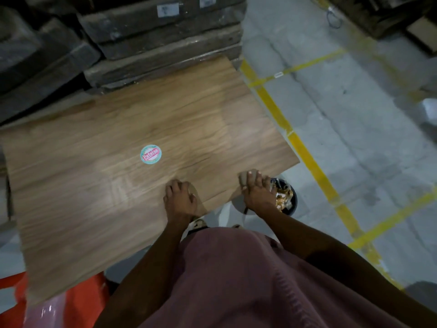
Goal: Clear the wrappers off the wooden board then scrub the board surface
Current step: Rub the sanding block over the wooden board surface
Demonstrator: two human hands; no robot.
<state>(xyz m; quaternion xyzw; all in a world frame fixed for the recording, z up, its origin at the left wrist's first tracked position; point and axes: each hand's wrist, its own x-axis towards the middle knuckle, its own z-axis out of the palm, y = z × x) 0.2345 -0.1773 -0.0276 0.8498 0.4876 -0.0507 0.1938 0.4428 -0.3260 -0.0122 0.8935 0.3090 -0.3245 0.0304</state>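
The wooden board point(123, 190) lies flat in front of me and carries only a round green and red sticker point(151, 154). My left hand point(181, 200) rests on the board near its front edge, fingers bent, holding nothing. At the board's front right corner, my right hand point(256, 192) grips a small grey-brown pad point(247, 178) pressed against the edge. Just beyond that hand, a black bin point(289, 204) on the floor holds golden wrappers point(283, 197).
Stacked dark wrapped slabs point(165, 43) rise behind the board. Under its near left corner is something red and plastic point(80, 301). Grey concrete floor with yellow lines point(305, 152) lies to the right. My mauve garment point(236, 280) fills the lower frame.
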